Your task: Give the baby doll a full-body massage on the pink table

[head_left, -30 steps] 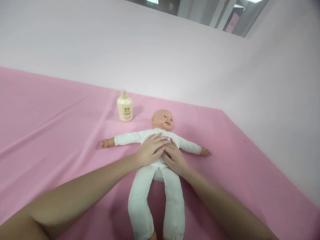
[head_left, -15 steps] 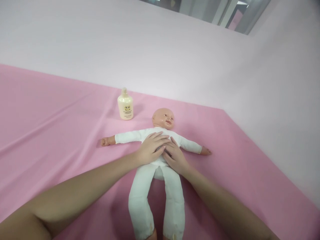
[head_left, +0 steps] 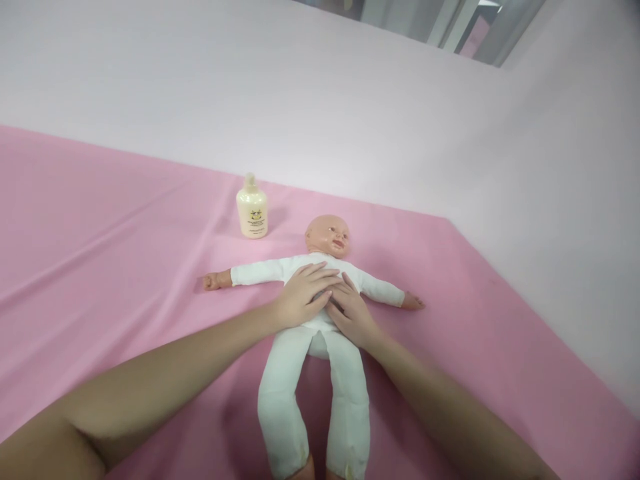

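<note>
A baby doll [head_left: 295, 377] with a white cloth body lies on its back, arms spread wide and its bare head turned toward the right. On the doll's torso rests my left hand [head_left: 304, 297], palm down with fingers stretched out. My right hand [head_left: 351, 308] lies flat on the torso from the other side, its fingers extended. The fingers of both hands meet and partly overlap over the middle of the chest, the left ones reaching across the right. Neither hand grips anything. The doll's feet are cut off by the bottom of the view.
A pale yellow pump bottle [head_left: 253, 212] with a dark printed label stands upright beyond the doll's outstretched left-side arm. Pink cloth [head_left: 125, 220] with some creases covers the surface. White walls [head_left: 225, 87] rise behind and to the right, with a window [head_left: 425, 23] at the top.
The view has shifted very slightly. Both hands keep the same place on the doll's torso, and the doll and bottle stay put.
</note>
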### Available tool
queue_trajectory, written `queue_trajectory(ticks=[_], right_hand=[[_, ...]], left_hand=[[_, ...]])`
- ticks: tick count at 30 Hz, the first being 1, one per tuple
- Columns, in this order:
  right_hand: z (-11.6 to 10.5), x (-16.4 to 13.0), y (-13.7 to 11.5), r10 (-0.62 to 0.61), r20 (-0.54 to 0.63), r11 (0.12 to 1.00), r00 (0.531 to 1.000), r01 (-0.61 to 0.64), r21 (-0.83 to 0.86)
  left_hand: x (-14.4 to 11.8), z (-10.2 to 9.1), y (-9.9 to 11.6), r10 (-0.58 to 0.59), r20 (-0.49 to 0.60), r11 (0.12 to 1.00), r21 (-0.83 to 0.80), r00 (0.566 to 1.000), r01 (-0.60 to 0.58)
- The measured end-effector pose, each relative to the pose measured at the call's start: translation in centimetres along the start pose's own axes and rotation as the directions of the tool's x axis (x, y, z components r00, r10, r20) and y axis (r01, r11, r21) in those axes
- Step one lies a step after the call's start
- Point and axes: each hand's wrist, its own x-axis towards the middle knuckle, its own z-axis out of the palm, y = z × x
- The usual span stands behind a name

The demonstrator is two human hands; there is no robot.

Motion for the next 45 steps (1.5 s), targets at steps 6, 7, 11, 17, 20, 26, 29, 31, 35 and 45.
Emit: queue_trajectory(ticks=[6,7,11,17,20,26,29,31,35,45], right_hand=[[0.06,0.04,-0.14,0.005,-0.008,1.000,1.000,-0.005,-0.010],[0.07,0.04,-0.15,0.003,-0.012,1.000,1.000,-0.003,-0.010],[0.11,0.02,-0.10,-0.005,-0.017,1.000,1.000,0.005,-0.015],[0.01,0.05,-0.02,-0.009,-0.004,1.000,1.000,0.009,-0.020],[0.01,0.05,-0.03,-0.008,-0.008,1.000,1.000,0.008,-0.018],[0.11,0.01,0.01,0.001,-0.009,1.000,1.000,-0.001,-0.002],[0.09,-0.01,-0.01,0.007,-0.005,1.000,1.000,-0.007,0.009],[0.04,0.00,-0.05,0.007,-0.001,1.000,1.000,-0.007,0.016],[-0.04,0.03,-0.09,0.005,0.007,1.000,1.000,-0.005,0.014],[0.11,-0.03,0.02,-0.002,-0.006,1.000,1.000,0.002,0.012]], left_hand=[[-0.04,0.03,-0.07,0.000,-0.001,1.000,0.003,1.000,0.000],[-0.03,0.05,-0.08,0.002,-0.004,1.000,0.003,1.000,-0.002],[-0.03,0.11,-0.12,0.004,-0.012,1.000,0.003,1.000,-0.004],[-0.04,0.03,-0.07,-0.008,0.001,1.000,0.000,1.000,0.008],[-0.02,-0.05,-0.02,-0.010,0.006,1.000,-0.005,1.000,0.010],[-0.01,-0.18,0.05,-0.007,0.014,1.000,-0.012,1.000,0.007],[-0.03,-0.17,0.00,-0.001,0.011,1.000,-0.010,1.000,0.001],[-0.05,-0.12,-0.05,-0.002,0.010,1.000,-0.007,1.000,0.002],[-0.10,0.02,-0.12,-0.009,0.006,1.000,-0.008,1.000,0.009],[-0.09,0.13,-0.23,0.004,-0.006,1.000,-0.005,1.000,-0.004]])
